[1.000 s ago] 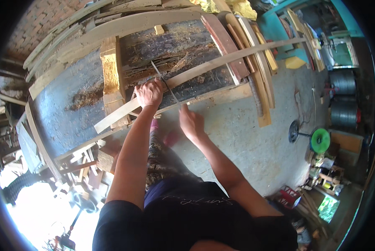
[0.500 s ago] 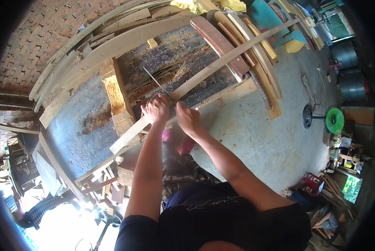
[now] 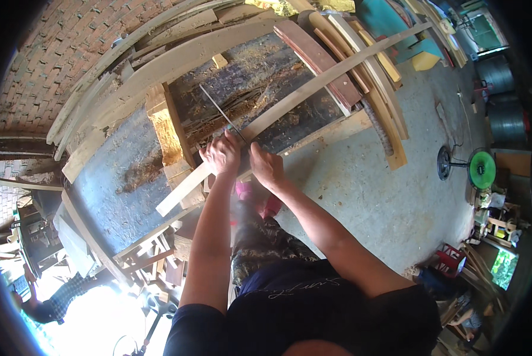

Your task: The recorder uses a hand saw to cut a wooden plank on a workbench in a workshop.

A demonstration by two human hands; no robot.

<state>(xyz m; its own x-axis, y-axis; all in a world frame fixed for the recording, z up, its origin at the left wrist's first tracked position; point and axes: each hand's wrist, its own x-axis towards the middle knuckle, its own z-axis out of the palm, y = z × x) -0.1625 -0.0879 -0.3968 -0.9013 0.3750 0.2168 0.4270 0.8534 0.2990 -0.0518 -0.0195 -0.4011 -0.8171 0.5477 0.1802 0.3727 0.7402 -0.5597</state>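
Note:
A long, narrow wooden plank lies slantwise over the workbench. My left hand presses on it near its lower left part, with its fingers closed over the wood. Just to the right, my right hand is closed in a fist at the near end of a thin metal blade. The blade looks like a hand saw seen almost edge-on; its handle is hidden in the fist. It crosses the plank and points up and left over the bench. A small teal patch shows at my left fingertips, too small to name.
A thick yellowish wood block stands left of my hands. Stacked boards lie under the plank's far part. Bent wooden strips line the brick wall. On the right stand a green fan and metal drums. Another person is at lower left.
The saw's tip has slid a little farther away, up and left. Both hands stay almost where they were, the left one still on the plank. The view has shifted slightly.

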